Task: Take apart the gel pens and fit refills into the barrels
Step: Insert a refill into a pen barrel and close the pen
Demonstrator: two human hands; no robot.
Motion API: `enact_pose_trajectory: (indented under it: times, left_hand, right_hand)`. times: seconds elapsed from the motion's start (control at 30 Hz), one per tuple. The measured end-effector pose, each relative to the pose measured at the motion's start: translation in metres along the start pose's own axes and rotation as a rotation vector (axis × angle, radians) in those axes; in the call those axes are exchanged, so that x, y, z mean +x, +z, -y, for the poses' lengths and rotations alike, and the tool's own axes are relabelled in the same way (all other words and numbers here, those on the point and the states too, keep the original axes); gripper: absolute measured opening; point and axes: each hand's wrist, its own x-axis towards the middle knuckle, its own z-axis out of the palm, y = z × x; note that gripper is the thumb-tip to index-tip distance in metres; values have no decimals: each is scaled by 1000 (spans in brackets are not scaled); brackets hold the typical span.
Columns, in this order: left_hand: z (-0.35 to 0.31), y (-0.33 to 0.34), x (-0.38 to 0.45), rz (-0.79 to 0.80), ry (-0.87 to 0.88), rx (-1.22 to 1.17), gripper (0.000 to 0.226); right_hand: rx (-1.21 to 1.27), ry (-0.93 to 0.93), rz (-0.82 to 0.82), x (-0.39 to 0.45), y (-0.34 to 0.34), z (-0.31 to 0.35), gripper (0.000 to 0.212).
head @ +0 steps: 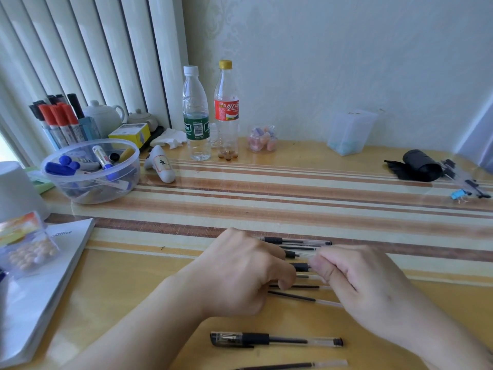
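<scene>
Gel pen (301, 267) between both hands (240, 271)

Two bare forearms, sleeveless to the frame edge, no rings.

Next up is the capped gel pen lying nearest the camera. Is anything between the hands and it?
Nothing visible. The capped gel pen lies alone on bare table, nearer than both the left hand and right hand, which hold a pen part between them.
</scene>
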Motion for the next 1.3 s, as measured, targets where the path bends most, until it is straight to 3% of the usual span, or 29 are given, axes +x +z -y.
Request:
enact_pose_trajectory:
  times: [0.17,0.27,0.37,0.43,0.5,0.57,0.63,0.77,1.0,1.2,1.3]
  left_hand:
    - [-1,-5,2,-42,69,186,20]
    - [0,-4,6,-137,93,194,21]
    - [7,3,10,-308,7,85,36]
    - [5,7,9,-470,-192,-377,29]
    - [-4,4,12,-492,-341,-1115,27]
    - [-13,2,16,-378,-373,-1616,53]
    - [-20,4,21,-292,-357,-1832,78]
    - [-26,13,22,-160,-299,-1951,98]
    - [-28,17,22,-213,-263,-1890,112]
    - [-26,20,24,-222,-209,-2085,104]
    - [-26,19,25,-229,-247,-2018,96]
  right_hand:
    - [514,241,158,2,-1,12,51]
    - [683,398,51,6,-5,21,53]
    - [641,342,-133,8,-18,19,47]
    - [592,241,-349,6,-24,15,41]
    - [480,103,-492,4,-19,13,32]
    - [377,-60,-485,3,-6,21,28]
    - [231,-149,-476,4,7,29,31]
    - [122,-110,-533,8,15,33,35]
    - [160,19,-536,8,19,27,30]
    - [28,-166,-549,10,18,26,9]
    - [35,-226,-539,11,17,25,5]
